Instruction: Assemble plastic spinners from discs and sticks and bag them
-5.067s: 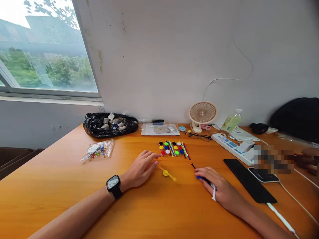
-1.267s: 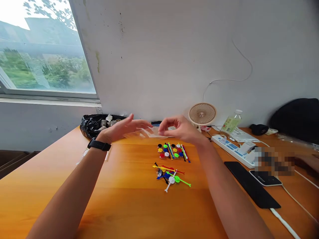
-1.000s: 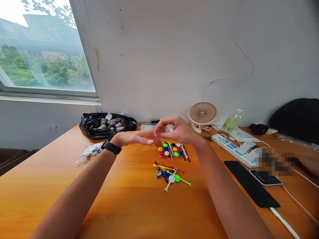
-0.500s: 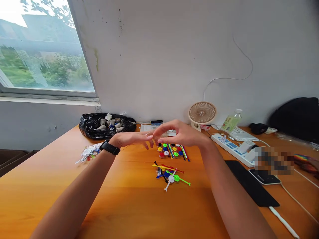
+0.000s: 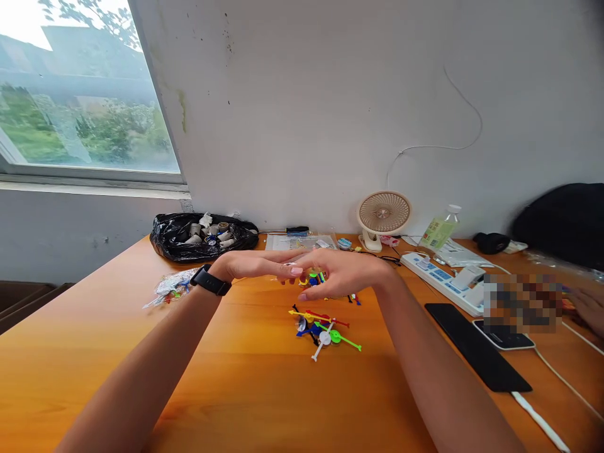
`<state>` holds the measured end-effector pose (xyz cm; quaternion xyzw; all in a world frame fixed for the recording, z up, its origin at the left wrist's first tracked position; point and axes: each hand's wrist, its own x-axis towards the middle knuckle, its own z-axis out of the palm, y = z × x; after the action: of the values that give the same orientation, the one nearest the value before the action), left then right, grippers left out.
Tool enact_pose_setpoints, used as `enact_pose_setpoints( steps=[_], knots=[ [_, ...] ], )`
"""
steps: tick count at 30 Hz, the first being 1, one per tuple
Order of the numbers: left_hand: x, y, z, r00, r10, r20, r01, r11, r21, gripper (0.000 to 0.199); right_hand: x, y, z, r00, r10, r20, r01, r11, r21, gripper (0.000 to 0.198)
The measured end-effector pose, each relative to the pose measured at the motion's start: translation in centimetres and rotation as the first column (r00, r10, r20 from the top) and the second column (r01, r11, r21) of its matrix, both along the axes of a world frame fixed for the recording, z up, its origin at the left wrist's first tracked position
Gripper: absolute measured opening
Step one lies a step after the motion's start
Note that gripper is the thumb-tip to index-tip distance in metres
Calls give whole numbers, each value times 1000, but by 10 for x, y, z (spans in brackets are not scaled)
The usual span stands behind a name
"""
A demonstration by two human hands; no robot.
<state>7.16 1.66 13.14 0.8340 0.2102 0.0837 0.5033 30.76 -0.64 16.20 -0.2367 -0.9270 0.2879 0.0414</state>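
Observation:
My left hand (image 5: 257, 264), with a black band on its wrist, reaches over the table with fingers stretched out. My right hand (image 5: 342, 272) meets it at the fingertips, its thumb apart from the other fingers. I see nothing held in either hand, though the overlapping fingertips hide part of the space between them. Partly covered behind the hands are coloured plastic discs and sticks (image 5: 313, 280). Nearer to me lies a loose pile of plastic arrow spinners (image 5: 324, 338) in white, green, yellow, red and blue, with black pieces among them.
At the left are a clear-wrapped bundle of pieces (image 5: 172, 287) and a black plastic bag (image 5: 165, 239) holding cardboard rolls. A fan (image 5: 384, 212), bottle (image 5: 438, 233), power strip (image 5: 431, 277) and black mat (image 5: 476, 346) stand right. Another person's hand (image 5: 589, 308) is at the far right.
My right hand has lowered and flattened from its arched pose, covering more of the discs behind. My left fingers have shifted slightly right. Another person's hand has come into view at the right edge.

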Motion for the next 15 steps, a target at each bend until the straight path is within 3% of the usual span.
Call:
enact_pose_setpoints(
  steps=[7,15],
  knots=[
    [-4,-2,11,1000,17,0,-17,995,99,59,8,-4,5,995,-63,-73,64,998,11,34],
    [-26,7,10,976,214,-37,-202,957,206,58,23,-4,15,954,-215,-210,218,976,-8,25]
  ],
)
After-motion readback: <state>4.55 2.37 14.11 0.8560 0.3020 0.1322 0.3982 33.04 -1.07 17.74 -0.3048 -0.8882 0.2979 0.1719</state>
